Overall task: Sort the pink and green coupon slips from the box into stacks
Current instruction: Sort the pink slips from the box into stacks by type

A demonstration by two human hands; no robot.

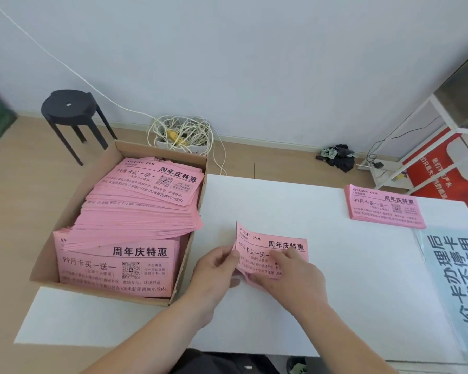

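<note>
A cardboard box [107, 168] on the table's left holds a large heap of pink coupon slips [143, 211]. Over the white table's middle, both hands hold a thin bunch of pink slips [265, 245]. My left hand [216, 271] pinches its left edge. My right hand [289, 273] grips its lower right part, thumb on top. A neat stack of pink slips [384, 207] lies at the table's far right. No green slips show.
A pale printed sheet [454, 282] with large characters lies on the white table [349, 306] at right. On the floor behind: a black stool [70, 109], a tangle of white cables [181, 133], dark cloth [338, 155], a white rack [427, 136] with a red sign.
</note>
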